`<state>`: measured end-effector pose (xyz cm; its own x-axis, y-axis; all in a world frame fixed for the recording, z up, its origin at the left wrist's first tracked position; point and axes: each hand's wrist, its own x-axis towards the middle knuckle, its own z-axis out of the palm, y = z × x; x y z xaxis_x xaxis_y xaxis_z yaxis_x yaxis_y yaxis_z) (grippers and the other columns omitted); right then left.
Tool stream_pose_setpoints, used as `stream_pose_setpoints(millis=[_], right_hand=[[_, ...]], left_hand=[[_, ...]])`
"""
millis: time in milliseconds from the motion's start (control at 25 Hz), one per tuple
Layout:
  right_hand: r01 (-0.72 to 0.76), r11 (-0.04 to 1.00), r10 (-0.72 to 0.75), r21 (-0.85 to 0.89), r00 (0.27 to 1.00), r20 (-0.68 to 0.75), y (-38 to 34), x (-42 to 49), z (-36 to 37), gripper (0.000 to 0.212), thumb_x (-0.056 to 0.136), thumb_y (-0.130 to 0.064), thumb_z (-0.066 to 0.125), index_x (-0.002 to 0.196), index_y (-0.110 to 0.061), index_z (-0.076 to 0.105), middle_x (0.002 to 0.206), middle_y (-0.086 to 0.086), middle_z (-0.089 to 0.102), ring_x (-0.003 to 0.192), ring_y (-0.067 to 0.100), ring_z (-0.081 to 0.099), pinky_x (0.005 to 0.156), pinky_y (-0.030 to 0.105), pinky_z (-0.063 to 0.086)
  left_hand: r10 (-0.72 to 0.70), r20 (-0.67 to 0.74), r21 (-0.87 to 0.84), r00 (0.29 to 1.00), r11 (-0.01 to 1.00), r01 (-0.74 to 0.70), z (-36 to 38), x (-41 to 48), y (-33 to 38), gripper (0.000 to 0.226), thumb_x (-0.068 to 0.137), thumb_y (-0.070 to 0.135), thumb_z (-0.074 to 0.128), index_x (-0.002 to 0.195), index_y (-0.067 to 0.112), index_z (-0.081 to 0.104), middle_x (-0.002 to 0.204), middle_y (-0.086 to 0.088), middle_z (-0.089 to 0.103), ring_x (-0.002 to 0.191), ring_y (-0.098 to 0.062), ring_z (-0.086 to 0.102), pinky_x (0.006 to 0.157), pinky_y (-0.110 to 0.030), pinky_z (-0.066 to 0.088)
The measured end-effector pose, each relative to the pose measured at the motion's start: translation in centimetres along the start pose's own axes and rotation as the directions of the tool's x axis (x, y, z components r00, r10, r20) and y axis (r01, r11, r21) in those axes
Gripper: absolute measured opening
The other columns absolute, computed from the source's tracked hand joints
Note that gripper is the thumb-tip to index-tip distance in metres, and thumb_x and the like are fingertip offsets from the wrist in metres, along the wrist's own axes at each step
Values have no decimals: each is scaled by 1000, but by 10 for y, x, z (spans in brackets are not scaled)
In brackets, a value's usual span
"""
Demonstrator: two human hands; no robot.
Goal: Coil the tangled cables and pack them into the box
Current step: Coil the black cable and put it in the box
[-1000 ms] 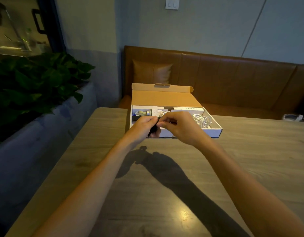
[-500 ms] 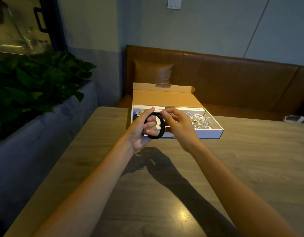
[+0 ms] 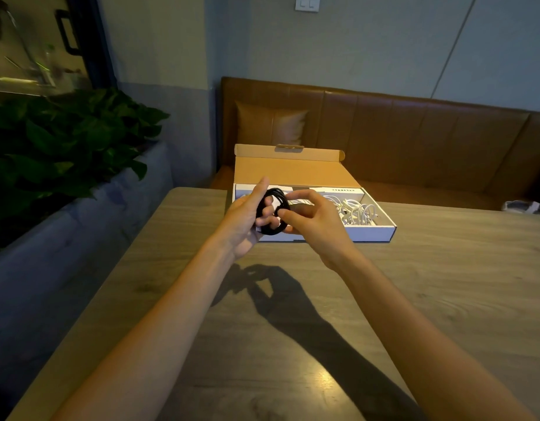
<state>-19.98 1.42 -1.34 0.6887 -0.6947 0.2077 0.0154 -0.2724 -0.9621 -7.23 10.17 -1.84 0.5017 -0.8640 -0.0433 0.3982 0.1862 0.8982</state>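
Black cable coil [image 3: 273,212] sits looped over my left hand's [image 3: 247,221] fingers, right hand [image 3: 311,221] pinching its near edge, both just above the box [image 3: 372,233] front wall. If either grip slackens, I judge the loops spring loose. White cables [image 3: 358,212] already crowd the right compartment; counter [image 3: 444,284] otherwise bare.

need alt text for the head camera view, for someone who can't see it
Two bare hands hold a coiled black cable above a wooden table: the left hand has its fingers through the loop, and the right hand pinches its edge. Just behind them, an open cardboard box holds white cables.
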Motion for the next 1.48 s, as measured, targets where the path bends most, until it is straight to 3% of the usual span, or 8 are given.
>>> stream_pose_setpoints(millis=[240,440,600,720,840,1000,1280,1480], right_hand=[[27,999,-29,26,995,96,9,-3,-3,36,95,-5,64,124,-25,55,105,8,74,95,22,74,90,36,59],[301,889,-315,-345,949,15,18,-3,-3,25,90,-9,73,114,-17,69,104,1,73,93,13,71,85,30,61],[383,783,-457,-491,889,-34,20,-1,0,18,92,-13,70,110,-14,72,119,-1,63,97,10,64,81,19,58],[437,723,-513,-536,858,7,18,-5,2,15,93,-11,68,108,-13,71,111,0,67,97,11,61,81,11,50],[388,807,-453,-446,890,-45,15,-7,-1,12,95,-12,65,106,-15,65,102,1,72,91,7,65,80,9,51],[279,929,-322,-242,934,-158,17,-7,4,9,99,-17,61,107,-15,62,102,3,72,97,16,70,85,32,61],[298,925,-330,-236,937,-113,18,-7,6,10,97,-17,64,107,-16,64,102,2,72,96,16,71,82,30,61],[-107,948,173,300,963,-205,12,2,-6,25,97,-16,65,121,-12,60,103,12,75,96,24,75,80,30,61]], left_hand=[[139,-122,274,983,956,-101,6,8,-15,42,97,53,49,86,15,59,62,1,53,54,-9,52,63,-22,55],[238,-41,305,970,928,-215,7,10,-23,19,101,37,53,113,31,67,115,-5,68,97,-18,67,70,-22,57],[306,-134,309,943,917,-254,11,10,-29,24,102,31,54,117,25,71,108,-1,70,80,-14,66,65,-21,58],[375,-175,416,910,866,-277,11,8,-32,24,100,33,58,111,19,73,94,-1,71,69,-14,62,56,-19,53],[418,-79,491,905,807,-329,9,6,-29,26,99,35,59,103,15,74,73,-6,66,56,-13,57,47,-21,48],[526,-17,626,850,669,-401,9,1,-27,31,97,38,61,92,11,76,62,-7,64,46,-11,59,44,-22,50],[261,-129,502,957,849,-164,1,8,-28,33,98,42,58,101,13,74,53,2,56,46,-9,52,48,-21,45],[155,105,331,982,926,-181,2,5,-18,28,98,34,59,112,11,66,62,0,54,56,-9,54,56,-22,48]])
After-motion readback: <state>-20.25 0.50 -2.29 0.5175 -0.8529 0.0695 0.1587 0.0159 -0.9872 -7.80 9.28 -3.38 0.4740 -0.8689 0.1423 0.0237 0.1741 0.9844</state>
